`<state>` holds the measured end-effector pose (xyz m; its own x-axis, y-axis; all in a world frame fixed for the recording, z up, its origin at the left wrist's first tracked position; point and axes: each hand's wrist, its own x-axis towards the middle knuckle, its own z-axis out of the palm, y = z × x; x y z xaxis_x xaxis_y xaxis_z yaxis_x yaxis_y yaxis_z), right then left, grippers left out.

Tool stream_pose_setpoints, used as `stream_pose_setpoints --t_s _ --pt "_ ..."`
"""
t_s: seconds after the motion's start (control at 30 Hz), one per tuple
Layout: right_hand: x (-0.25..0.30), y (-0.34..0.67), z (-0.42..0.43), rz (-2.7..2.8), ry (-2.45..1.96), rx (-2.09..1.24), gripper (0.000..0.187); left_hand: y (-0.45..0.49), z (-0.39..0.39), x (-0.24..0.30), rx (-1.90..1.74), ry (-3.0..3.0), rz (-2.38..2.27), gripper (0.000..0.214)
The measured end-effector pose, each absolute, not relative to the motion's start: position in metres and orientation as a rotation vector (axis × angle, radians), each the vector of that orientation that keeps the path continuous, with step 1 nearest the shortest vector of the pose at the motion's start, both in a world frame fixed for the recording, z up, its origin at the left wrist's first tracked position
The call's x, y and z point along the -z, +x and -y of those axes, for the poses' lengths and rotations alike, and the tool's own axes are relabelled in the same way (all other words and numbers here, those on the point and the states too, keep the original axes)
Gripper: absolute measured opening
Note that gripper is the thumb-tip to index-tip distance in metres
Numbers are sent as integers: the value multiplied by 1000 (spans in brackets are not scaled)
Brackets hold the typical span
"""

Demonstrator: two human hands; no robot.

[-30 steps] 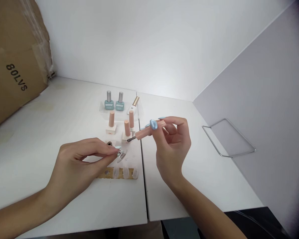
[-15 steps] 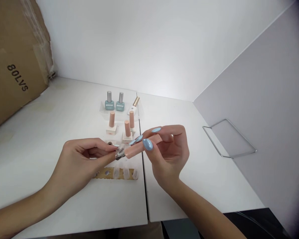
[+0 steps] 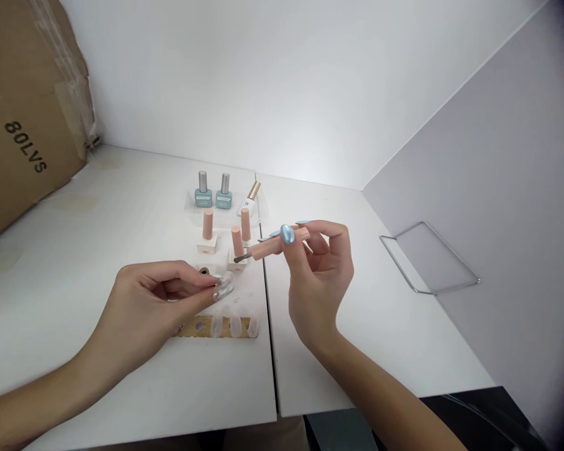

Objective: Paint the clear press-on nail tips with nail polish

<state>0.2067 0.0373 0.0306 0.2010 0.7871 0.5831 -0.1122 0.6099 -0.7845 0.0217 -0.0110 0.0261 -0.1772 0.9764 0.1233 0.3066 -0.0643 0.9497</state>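
My left hand (image 3: 145, 307) pinches a small clear false nail tip (image 3: 222, 291) between thumb and fingers, just above a tan strip (image 3: 188, 327) that carries several more clear tips. My right hand (image 3: 316, 275) grips a peach polish brush cap (image 3: 275, 245), its dark brush end pointing left, lifted clear of the nail tip. An open polish bottle (image 3: 205, 270) sits behind my left fingertips. Three peach-capped bottles (image 3: 237, 245) stand close behind the brush.
Two teal polish bottles (image 3: 203, 191) and a lying gold-capped tube (image 3: 250, 195) rest on a clear tray further back. A cardboard box (image 3: 23, 119) leans at the far left. A wire frame (image 3: 427, 257) hangs on the right partition. A seam (image 3: 269, 338) splits the white table.
The brush touched the nail tip half a second ago; my right hand has since lifted it up and to the right. My left hand stays in place with the tip.
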Motion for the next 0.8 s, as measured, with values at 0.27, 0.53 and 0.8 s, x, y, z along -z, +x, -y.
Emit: stream_pose_setpoints --t_s 0.27,0.53,0.8 --pt "-25 203 -32 1266 -530 -656 17 19 6 -28 -1214 1359 -1479 14" --pt "-26 203 -28 1312 -530 -704 15 24 6 -36 -1197 1322 -1513 17" --pt "-31 204 -32 1183 -729 -732 21 24 5 -30 -1212 1261 -1458 13"
